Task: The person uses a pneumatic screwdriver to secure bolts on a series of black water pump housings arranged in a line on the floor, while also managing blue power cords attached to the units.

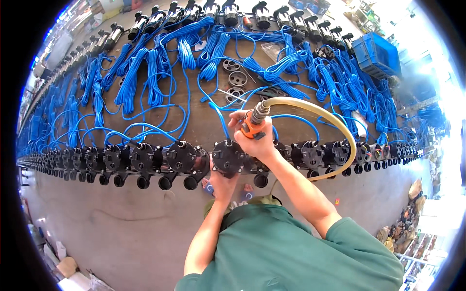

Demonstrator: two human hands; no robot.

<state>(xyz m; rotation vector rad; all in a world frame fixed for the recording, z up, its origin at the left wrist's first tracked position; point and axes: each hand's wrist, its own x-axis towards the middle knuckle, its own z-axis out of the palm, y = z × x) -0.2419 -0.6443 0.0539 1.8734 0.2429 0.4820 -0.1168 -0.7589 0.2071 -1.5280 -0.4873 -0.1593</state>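
Observation:
My right hand [262, 145] is closed round an orange air screwdriver [253, 127], which stands over the bench edge. From its metal fitting a tan air hose [340, 125] arcs to the right and down. The tool's tip is hidden by my hand. Just left of it sits a round black pump housing [228, 156] with a blue cable [221, 119] leaving its far side. My left hand [223, 183] grips that pump housing from below at its near side; the fingertips are hidden beneath it.
More black pumps [147, 157] line the bench's near edge on both sides. Bundled blue cables [153, 77] cover the brown bench [204, 133]. Metal rings [237, 78] lie mid-bench. Metal-bodied pumps [230, 13] line the far edge; a blue crate [376, 54] stands far right.

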